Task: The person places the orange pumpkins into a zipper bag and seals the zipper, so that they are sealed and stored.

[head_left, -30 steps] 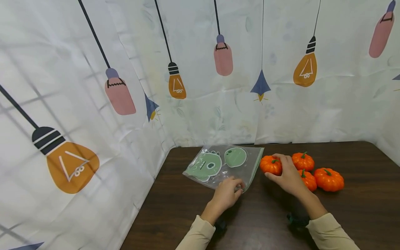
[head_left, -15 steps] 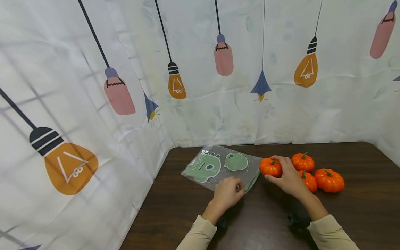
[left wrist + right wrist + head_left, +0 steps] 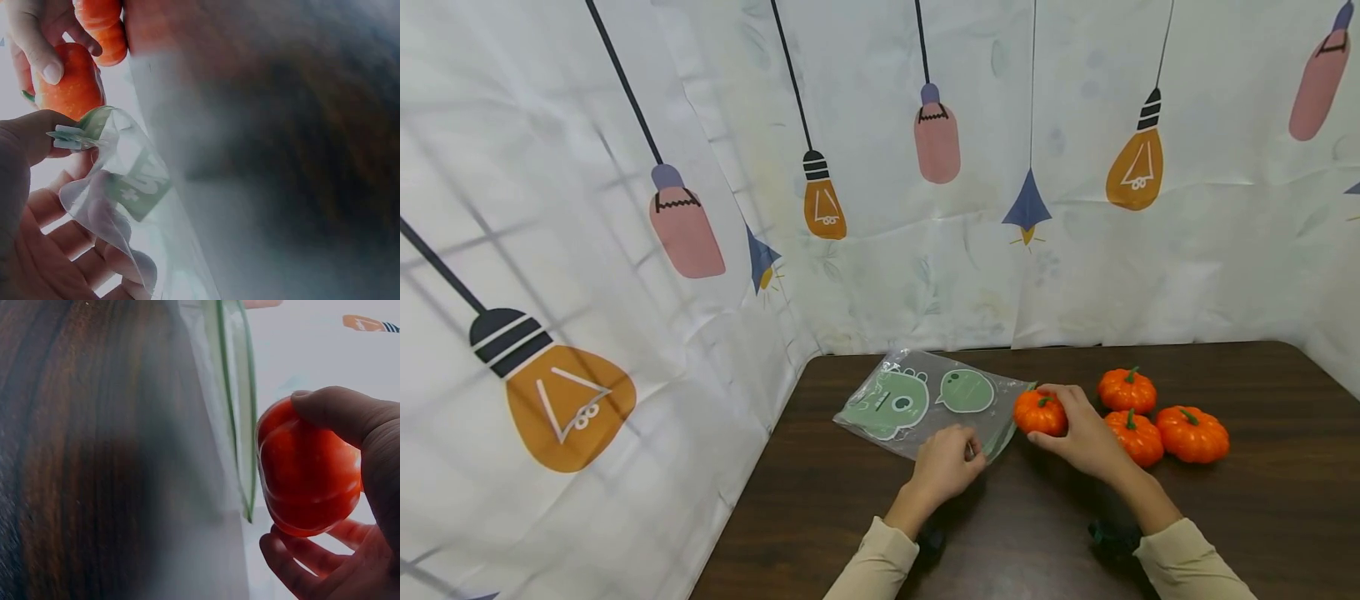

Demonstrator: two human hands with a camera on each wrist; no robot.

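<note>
Presently, the pumpkin (image 3: 1037, 415) is held just beside the bag (image 3: 931, 403) by the right hand (image 3: 1084, 440), thumb and fingers curled round its sides, where it is best gripped; the bag's lip (image 3: 97, 120) is pinched by the left hand (image 3: 945, 462). The pumpkin is judged light, stiff, slick; the bag, limp. The stem (image 3: 1043, 402) is pointed upward, the long axis set roughly level.

Bag (image 3: 934, 410), back left of table (image 3: 1285, 517), its near right edge in the left grip (image 3: 946, 462). Pumpkin (image 3: 1036, 414), just beside the bag's right edge, in the right grip (image 3: 1086, 437). Farther right, on the table, three pumpkins: one behind (image 3: 1127, 392), two in front (image 3: 1192, 435) side by side.
</note>
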